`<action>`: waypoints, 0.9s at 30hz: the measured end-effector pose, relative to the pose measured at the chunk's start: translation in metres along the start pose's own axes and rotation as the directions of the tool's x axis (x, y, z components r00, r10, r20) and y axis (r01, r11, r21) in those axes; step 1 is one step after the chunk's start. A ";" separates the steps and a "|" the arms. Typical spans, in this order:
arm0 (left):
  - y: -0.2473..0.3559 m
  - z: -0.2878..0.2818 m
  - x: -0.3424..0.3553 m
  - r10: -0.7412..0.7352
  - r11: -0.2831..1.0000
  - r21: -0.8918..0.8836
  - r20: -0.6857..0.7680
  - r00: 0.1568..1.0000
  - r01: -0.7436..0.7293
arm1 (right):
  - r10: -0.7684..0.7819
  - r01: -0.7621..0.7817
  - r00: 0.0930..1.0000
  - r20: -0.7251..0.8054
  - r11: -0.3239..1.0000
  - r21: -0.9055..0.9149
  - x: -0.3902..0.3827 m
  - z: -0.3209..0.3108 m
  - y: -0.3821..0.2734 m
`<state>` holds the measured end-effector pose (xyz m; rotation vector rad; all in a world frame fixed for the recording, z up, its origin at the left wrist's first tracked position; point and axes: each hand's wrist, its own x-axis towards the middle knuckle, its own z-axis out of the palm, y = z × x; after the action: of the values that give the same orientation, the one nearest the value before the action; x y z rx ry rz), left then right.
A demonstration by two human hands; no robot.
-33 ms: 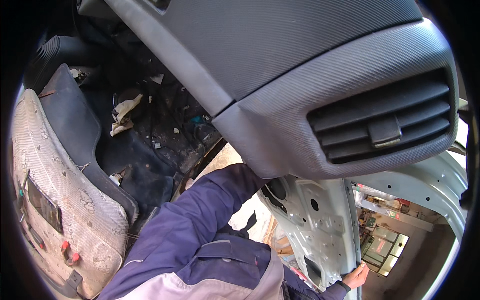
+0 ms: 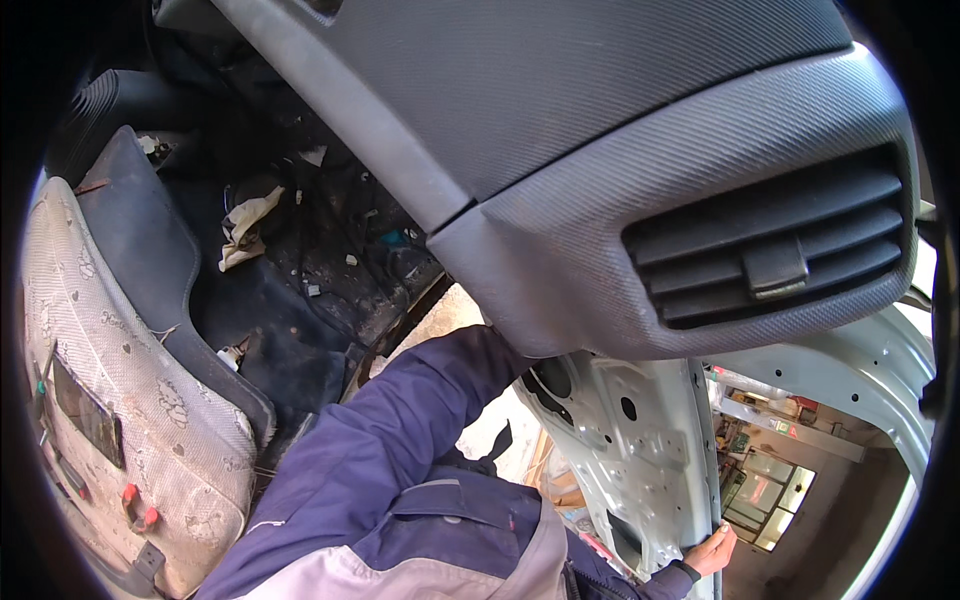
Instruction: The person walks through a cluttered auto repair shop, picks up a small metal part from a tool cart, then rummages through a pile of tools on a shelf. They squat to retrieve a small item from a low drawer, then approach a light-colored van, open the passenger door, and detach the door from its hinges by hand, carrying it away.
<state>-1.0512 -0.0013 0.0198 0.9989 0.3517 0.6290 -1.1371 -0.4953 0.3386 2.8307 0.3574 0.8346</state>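
Note:
My left arm, in a purple sleeve, reaches up under the corner of a textured grey dashboard with a slatted air vent; the hand itself is hidden beneath it. At the lower right, my right hand has its fingers curled on the edge of a pale grey metal door, which has holes in its bare inner panel and stands open below the dashboard.
A patterned seat cover lies at the left with red-handled pliers and other tools on it. A dark footwell holds loose scraps and dirt. A pale door frame curves at the right, with a workshop window beyond.

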 end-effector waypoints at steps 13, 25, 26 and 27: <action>0.003 0.000 0.009 0.005 1.000 0.005 0.028 1.000 -0.005 | 0.042 -0.042 0.999 0.008 0.999 -0.030 -0.002 -0.003 -0.004; -0.012 0.014 0.000 0.036 0.998 0.050 -0.003 0.999 -0.036 | -0.010 0.011 1.000 0.021 0.997 -0.072 -0.009 -0.011 -0.016; -0.011 0.018 0.000 -0.100 0.995 -0.027 -0.015 0.995 0.100 | 0.001 0.001 1.000 0.022 0.998 -0.067 -0.010 -0.010 -0.016; -0.010 0.021 0.000 -0.066 0.995 -0.077 -0.056 0.996 0.062 | -0.010 0.010 1.000 0.007 0.998 -0.058 -0.010 -0.010 -0.016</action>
<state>-1.0363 -0.0189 0.0223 0.8951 0.4070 0.6102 -1.1537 -0.4815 0.3379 2.7752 0.3404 0.8197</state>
